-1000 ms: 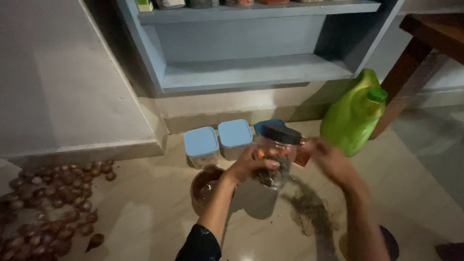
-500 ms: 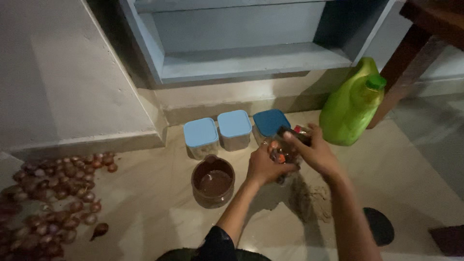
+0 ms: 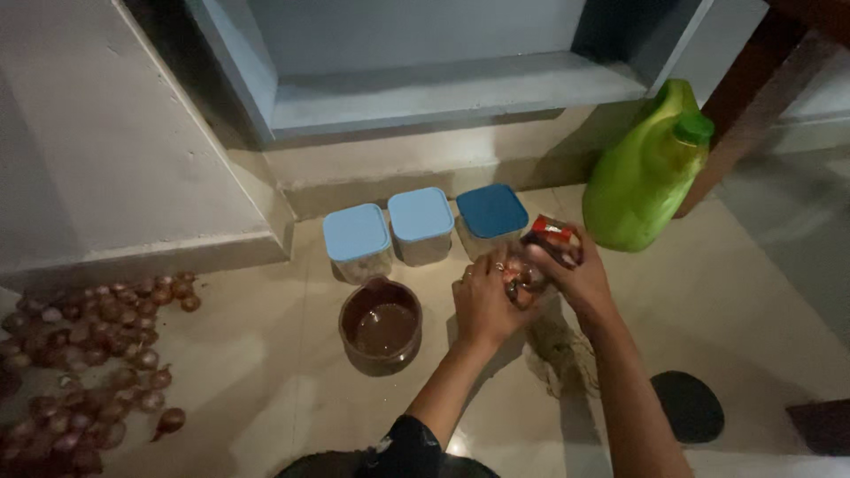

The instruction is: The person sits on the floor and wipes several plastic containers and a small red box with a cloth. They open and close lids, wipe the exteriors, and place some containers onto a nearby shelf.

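Both hands, left hand (image 3: 482, 301) and right hand (image 3: 575, 274), are gripping a crinkled snack packet (image 3: 540, 257) with closed fingers, above the floor (image 3: 266, 389) beside an open jar (image 3: 381, 326).

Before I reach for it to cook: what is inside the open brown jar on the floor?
The brown jar holds something dark brown, glossy at the surface. What it is, and how deep, cannot be seen.
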